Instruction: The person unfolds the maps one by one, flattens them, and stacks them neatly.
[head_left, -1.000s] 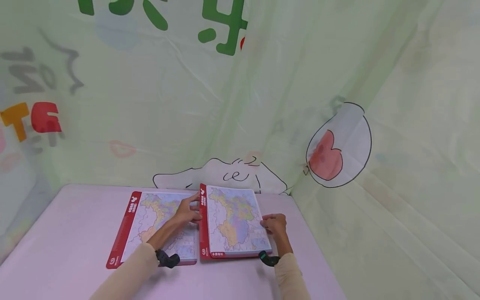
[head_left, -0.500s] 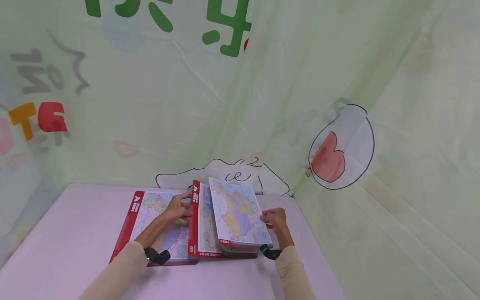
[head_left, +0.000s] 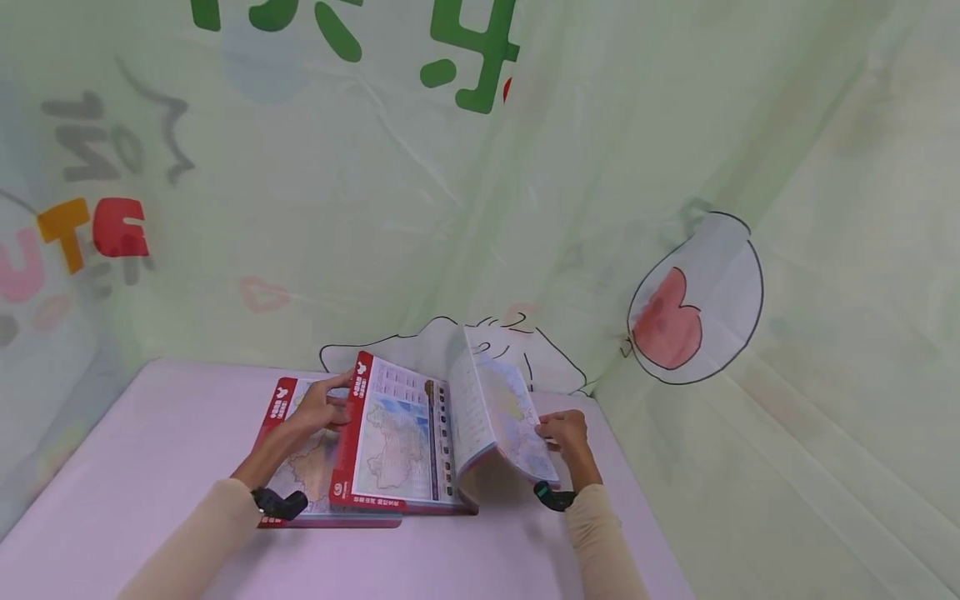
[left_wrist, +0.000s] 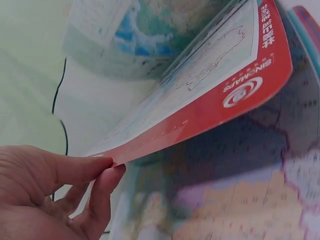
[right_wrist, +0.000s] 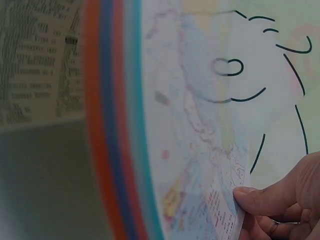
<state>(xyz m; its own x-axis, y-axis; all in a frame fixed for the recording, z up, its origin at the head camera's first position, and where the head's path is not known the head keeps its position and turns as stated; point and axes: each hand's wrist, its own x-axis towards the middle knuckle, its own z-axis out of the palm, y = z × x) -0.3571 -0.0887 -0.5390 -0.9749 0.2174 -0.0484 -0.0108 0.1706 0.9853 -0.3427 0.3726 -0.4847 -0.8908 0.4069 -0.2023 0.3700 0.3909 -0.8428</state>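
Head camera shows me, taking twelve o'clock as straight away from me, with a red-margined SINOMAPS map [head_left: 397,442] half spread between my two hands above the pink table [head_left: 450,558]. My left hand [head_left: 318,407] pinches its red margin at about ten o'clock between thumb and fingertips, and the left wrist view shows that edge raised clear of a second map [head_left: 303,475], which lies flat beneath and sticks out toward eight o'clock. At three o'clock my right hand [head_left: 565,429] pinches the outer edge of a map-printed flap [head_left: 517,408], thumb on its face; behind it, nearer the middle, a white leaf of print [head_left: 468,408] stands up in a curve. From the right wrist, striped bands run down the near bend, but the blur won't let me tell separate page edges from printing. I'd judge the step in hand to be opening these leaves apart. By my reckoning, the next move calls for a steady hold at ten o'clock while the right side is eased over toward three, gently enough not to crease the curve.
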